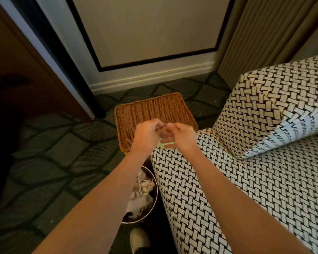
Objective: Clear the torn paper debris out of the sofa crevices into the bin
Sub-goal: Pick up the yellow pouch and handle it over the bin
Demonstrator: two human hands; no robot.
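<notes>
Torn paper is caught between the two hands: a small yellowish scrap (pixel 163 128) is pinched where the curled fingertips of the left hand (pixel 147 134) and the right hand (pixel 182 136) meet, both gripping it. They are over the front corner of the sofa seat (pixel 246 189). Just beneath the right fingers a pale green strip (pixel 167 143) shows at that corner; I cannot tell whether it is held or lying on the fabric. Below the left forearm, hard against the sofa's side, stands the round metal bin (pixel 156 189), with crumpled white paper debris (pixel 141 197) inside. Beyond the hands a wicker tray (pixel 151 109) lies flat on the patterned carpet (pixel 53 153). The sofa's woven-print armrest (pixel 261 110) rises to the right, with a pleated curtain (pixel 264 33) hanging behind it.
</notes>
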